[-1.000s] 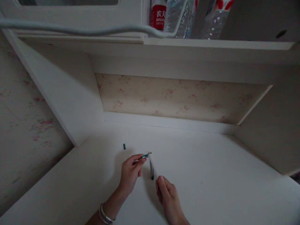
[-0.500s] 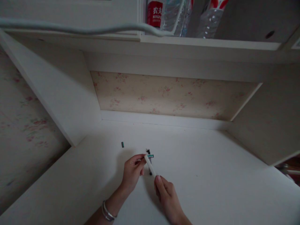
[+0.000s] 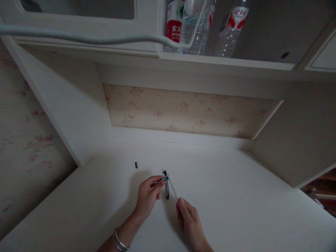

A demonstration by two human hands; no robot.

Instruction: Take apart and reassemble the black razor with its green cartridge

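Showing left of white stick (image 3: 173,187), no longer right: green strip (image 3: 164,178)

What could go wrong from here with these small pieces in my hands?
Your left hand pinches what looks like a green razor cartridge by one end; it might slip or nick a finger. The white handle in your right hand has its tip close by the cartridge, so a bump could knock it onto the desk.

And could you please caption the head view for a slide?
Left hand pinches a green piece by the white stick in the right hand above a white desk.
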